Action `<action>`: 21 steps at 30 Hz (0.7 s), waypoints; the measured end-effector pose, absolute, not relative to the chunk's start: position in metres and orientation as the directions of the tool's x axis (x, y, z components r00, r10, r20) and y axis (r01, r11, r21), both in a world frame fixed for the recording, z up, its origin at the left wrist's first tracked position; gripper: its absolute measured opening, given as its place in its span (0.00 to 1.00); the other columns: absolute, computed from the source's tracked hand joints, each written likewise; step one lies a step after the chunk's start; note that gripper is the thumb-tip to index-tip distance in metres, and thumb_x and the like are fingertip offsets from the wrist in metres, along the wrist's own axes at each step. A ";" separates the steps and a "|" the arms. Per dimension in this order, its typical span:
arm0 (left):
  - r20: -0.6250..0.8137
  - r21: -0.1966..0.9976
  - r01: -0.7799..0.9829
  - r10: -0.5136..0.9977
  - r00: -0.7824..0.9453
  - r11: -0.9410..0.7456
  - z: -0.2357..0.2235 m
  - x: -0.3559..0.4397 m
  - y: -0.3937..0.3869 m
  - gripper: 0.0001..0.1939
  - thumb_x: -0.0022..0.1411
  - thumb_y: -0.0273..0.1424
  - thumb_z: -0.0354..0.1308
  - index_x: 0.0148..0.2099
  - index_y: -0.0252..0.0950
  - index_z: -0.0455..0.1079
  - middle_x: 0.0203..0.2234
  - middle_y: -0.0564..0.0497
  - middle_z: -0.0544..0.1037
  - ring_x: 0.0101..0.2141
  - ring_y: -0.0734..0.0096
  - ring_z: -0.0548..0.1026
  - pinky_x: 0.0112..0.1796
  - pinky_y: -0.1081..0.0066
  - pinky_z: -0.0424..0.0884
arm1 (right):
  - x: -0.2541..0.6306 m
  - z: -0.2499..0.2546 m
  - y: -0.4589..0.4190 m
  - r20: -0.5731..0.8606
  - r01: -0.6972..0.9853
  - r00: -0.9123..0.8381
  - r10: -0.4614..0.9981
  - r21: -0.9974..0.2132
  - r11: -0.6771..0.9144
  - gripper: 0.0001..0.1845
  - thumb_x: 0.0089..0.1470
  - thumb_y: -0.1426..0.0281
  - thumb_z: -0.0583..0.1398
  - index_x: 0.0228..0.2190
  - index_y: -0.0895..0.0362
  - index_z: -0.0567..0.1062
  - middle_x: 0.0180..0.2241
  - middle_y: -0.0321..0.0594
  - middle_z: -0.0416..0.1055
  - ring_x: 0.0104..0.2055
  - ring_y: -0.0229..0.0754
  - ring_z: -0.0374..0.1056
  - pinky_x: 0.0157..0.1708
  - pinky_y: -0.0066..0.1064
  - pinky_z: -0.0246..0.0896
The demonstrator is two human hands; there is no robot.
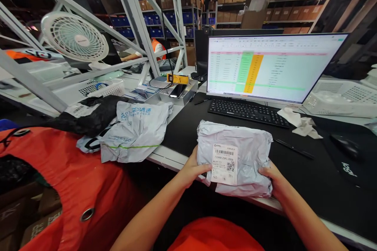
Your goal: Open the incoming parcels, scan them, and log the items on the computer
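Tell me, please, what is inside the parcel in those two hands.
The left hand and right hand hold the parcel. It is wrapped, so its contents cannot be seen; only a label with a barcode shows outside.

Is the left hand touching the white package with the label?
Touching. The head view shows the left hand gripping the near left corner of the package, thumb pressed over its front.

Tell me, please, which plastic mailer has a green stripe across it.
The crumpled pale mailer, left of the black desk mat; the held mailer and the black mailer show no green stripe.
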State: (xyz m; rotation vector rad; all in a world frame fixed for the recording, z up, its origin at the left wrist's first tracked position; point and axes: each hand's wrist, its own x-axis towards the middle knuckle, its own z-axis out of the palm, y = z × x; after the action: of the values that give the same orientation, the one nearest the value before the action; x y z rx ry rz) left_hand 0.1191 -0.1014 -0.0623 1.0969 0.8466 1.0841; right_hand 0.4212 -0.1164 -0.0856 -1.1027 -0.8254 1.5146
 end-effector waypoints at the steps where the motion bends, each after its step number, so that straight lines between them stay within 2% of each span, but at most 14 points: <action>1: -0.016 0.962 -0.259 0.966 0.259 0.085 -0.066 0.120 -0.101 0.48 0.47 0.37 0.75 0.67 0.36 0.58 0.61 0.38 0.71 0.61 0.41 0.67 0.60 0.47 0.63 | 0.424 -0.085 -0.115 -0.214 -0.310 -0.056 0.975 -0.925 -0.221 0.48 0.34 0.61 0.71 0.59 0.54 0.68 0.54 0.49 0.74 0.56 0.63 0.70 0.56 0.54 0.66; 5: 0.052 0.970 -0.242 0.976 0.210 0.000 -0.073 0.123 -0.100 0.52 0.47 0.39 0.75 0.69 0.35 0.56 0.62 0.37 0.69 0.62 0.41 0.66 0.61 0.47 0.60 | 0.423 -0.076 -0.111 -0.173 -0.199 -0.091 0.981 -0.962 -0.188 0.49 0.39 0.55 0.72 0.61 0.55 0.67 0.58 0.52 0.70 0.59 0.63 0.67 0.59 0.54 0.63; 8: 0.091 0.979 -0.197 0.971 0.222 -0.047 -0.071 0.123 -0.100 0.52 0.47 0.40 0.74 0.69 0.35 0.56 0.63 0.37 0.68 0.63 0.39 0.63 0.63 0.48 0.58 | 0.417 -0.067 -0.108 -0.152 -0.152 -0.075 0.986 -0.975 -0.162 0.48 0.40 0.54 0.73 0.61 0.55 0.67 0.57 0.52 0.72 0.59 0.62 0.67 0.60 0.54 0.62; 12: 0.029 0.976 -0.215 0.974 0.223 0.021 -0.064 0.123 -0.102 0.49 0.48 0.38 0.72 0.69 0.36 0.58 0.64 0.39 0.68 0.63 0.39 0.64 0.62 0.48 0.58 | 0.412 -0.061 -0.109 -0.154 -0.140 -0.056 0.986 -0.977 -0.161 0.47 0.42 0.53 0.72 0.60 0.56 0.69 0.56 0.52 0.72 0.58 0.63 0.68 0.59 0.54 0.64; 21: -0.031 0.907 -0.407 0.980 0.197 0.110 -0.063 0.115 -0.109 0.48 0.44 0.32 0.71 0.68 0.36 0.60 0.61 0.41 0.72 0.63 0.41 0.65 0.62 0.49 0.59 | 0.415 -0.068 -0.103 -0.247 -0.078 -0.073 0.966 -0.965 -0.252 0.53 0.41 0.49 0.72 0.62 0.59 0.65 0.55 0.54 0.73 0.56 0.63 0.70 0.57 0.51 0.66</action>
State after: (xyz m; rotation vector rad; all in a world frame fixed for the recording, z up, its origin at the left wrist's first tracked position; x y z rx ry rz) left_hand 0.1148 -0.1086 -0.0634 0.9246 0.7949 1.1947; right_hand 0.4146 -0.1032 -0.0681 -1.2945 -1.0598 1.4808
